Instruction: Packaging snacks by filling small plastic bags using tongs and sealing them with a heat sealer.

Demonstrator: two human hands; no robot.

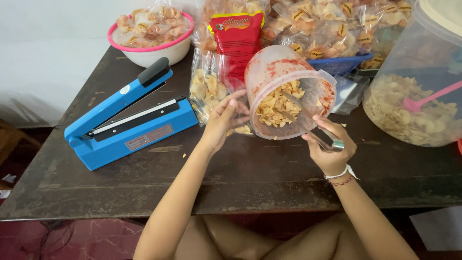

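- At the table's (144, 190) middle: tub (284, 94) of chips, tipped toward us for scooping.
- Left hand (224, 118): fingers closed on a clear bag (240, 126), mouth held at the tub's rim.
- Right hand (329, 147): closed on a metal spoon (308, 123) reaching inside.
- Blue sealer (127, 118): lid raised, near at left.

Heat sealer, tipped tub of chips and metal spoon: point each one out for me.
heat sealer (144, 126): head view, on its blue base.
tub of chips (274, 79): head view, on its red-smeared side wall.
metal spoon (321, 140): head view, on the handle just above the right hand (331, 151).
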